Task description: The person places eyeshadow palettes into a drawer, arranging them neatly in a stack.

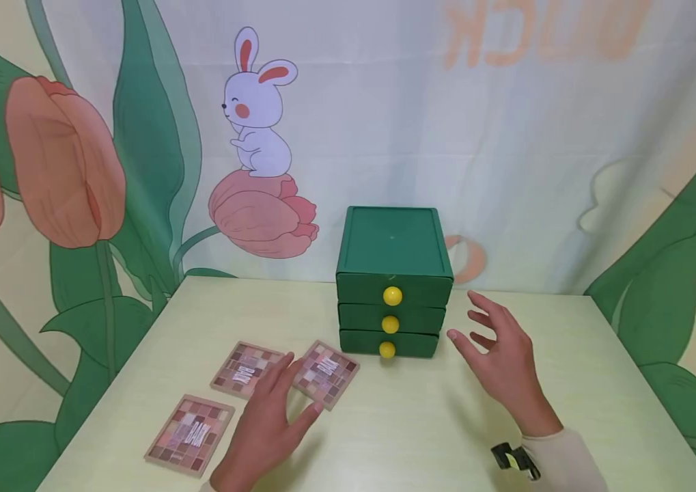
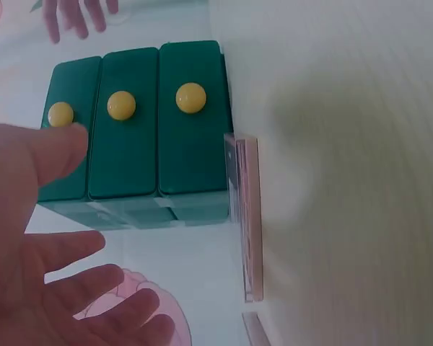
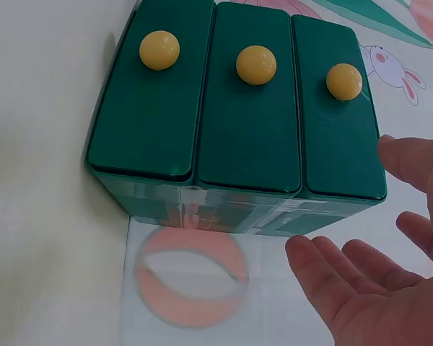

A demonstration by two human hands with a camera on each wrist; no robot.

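Note:
A green three-drawer box (image 1: pixel 393 239) with yellow round knobs (image 1: pixel 393 296) stands near the back of the table, all its drawers closed. To its right, my right hand (image 1: pixel 504 362) is held in the air, fingers apart and nothing in it. My left hand (image 1: pixel 270 417) hovers over the table with loosely spread fingers, also holding nothing. Around it lie three eyeshadow palettes: one (image 1: pixel 332 369) just beyond the fingers near the box, another (image 1: pixel 240 374) partly hidden behind the hand, and a third (image 1: pixel 190 434) at the left. In the right wrist view the fingers stay apart from the box (image 3: pixel 249 130).
The pale table (image 1: pixel 421 437) reaches back to a hanging cloth (image 1: pixel 372 123) printed with tulips and a rabbit. A dark band (image 1: pixel 515 459) is on the right sleeve. The box's back is close to the cloth.

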